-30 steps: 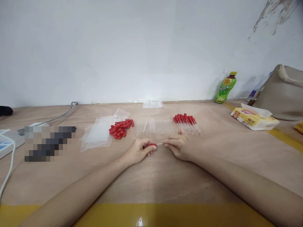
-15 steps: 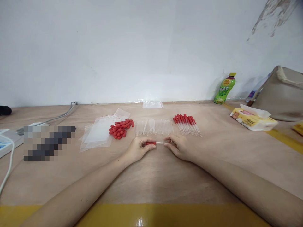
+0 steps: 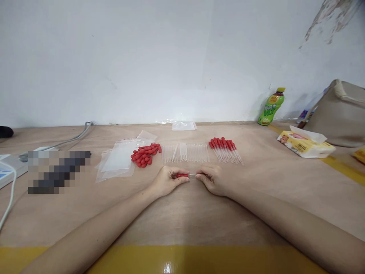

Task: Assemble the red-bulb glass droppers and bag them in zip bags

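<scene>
My left hand (image 3: 169, 180) pinches a red rubber bulb (image 3: 182, 175) near the middle of the table. A thin clear tube (image 3: 192, 175) runs from the bulb's right end into the fingertips of my right hand (image 3: 212, 179), which are closed on it. Beyond my hands lies a row of clear tubes (image 3: 196, 152). To its left is a heap of loose red bulbs (image 3: 145, 155), partly on clear plastic bags (image 3: 116, 160). Right of the row, several tubes with red bulbs fitted (image 3: 225, 149) lie side by side.
A green bottle (image 3: 271, 106) leans by the wall at the back right. Nearer are a tissue pack (image 3: 305, 144) and a beige bag (image 3: 336, 114). On the left are a cable (image 3: 71, 140), a white power strip (image 3: 11, 171) and a blurred dark object (image 3: 61, 171).
My right hand has shifted slightly left, closer to my left hand, and less of the clear tube shows between them. My left hand still pinches the bulb.
</scene>
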`<state>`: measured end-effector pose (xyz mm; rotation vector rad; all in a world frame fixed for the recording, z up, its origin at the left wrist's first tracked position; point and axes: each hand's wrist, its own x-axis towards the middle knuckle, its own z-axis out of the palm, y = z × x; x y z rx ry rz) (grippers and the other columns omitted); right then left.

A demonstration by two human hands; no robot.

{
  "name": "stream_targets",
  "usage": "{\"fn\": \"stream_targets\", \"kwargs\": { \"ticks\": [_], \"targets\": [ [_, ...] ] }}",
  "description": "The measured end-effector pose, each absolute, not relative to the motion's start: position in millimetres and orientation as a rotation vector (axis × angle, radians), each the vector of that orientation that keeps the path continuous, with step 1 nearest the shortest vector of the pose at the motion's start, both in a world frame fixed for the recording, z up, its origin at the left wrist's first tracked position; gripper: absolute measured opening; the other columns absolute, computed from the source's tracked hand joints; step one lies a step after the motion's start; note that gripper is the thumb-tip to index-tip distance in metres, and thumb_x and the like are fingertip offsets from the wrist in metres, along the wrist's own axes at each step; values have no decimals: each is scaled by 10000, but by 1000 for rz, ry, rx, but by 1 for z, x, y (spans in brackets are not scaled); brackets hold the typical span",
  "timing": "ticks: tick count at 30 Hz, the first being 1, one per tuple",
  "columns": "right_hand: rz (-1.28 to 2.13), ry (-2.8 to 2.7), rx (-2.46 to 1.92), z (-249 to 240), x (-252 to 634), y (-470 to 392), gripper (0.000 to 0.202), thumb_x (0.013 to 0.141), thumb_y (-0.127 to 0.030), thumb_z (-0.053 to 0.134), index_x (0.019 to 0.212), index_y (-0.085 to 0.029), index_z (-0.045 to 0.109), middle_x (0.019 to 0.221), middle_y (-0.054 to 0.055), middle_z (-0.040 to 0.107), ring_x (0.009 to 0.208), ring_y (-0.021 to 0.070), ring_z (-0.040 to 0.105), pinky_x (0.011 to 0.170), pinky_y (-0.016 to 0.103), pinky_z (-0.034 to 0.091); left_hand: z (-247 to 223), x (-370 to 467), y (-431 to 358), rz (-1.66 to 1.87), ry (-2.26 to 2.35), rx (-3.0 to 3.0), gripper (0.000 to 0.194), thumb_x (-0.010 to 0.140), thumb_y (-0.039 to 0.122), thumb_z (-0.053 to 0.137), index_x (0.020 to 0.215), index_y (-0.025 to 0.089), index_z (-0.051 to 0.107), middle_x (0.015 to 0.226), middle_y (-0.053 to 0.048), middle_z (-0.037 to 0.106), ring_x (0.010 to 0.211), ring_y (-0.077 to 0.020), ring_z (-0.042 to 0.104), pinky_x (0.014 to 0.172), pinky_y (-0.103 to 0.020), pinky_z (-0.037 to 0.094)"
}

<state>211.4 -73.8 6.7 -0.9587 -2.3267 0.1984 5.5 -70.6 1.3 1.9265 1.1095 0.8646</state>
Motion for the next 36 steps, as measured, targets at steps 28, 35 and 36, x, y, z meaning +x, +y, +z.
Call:
{"fn": "stream_targets", "kwargs": {
  "ticks": [28, 35, 36],
  "targets": [
    [28, -1978, -1871, 44, 237, -29, 328, 792, -386, 425, 620, -187, 621, 627, 32, 616, 617, 159, 557, 561, 247, 334, 10, 1, -70, 927, 1323, 2244, 221, 784, 333, 535, 672, 145, 568, 664, -4, 559, 570, -100, 487, 516, -214, 392],
    [-107, -1920, -2073, 26, 224, -1, 376, 823, -388, 370, 735, -161, 657, 745, 100, 640, 810, 222, 582, 755, 334, 360, 12, 3, -72, 839, 1266, 2341, 217, 778, 345, 537, 675, 154, 530, 612, 22, 484, 542, -89, 427, 499, -204, 349],
    [-119, -1907, -2083, 25, 223, 0, 383, 828, -387, 361, 754, -158, 659, 760, 104, 643, 833, 226, 579, 779, 343, 355, 11, 2, -72, 824, 1259, 2346, 179, 773, 329, 543, 724, 157, 546, 632, 19, 494, 548, -91, 433, 500, -204, 353]
  ]
}}
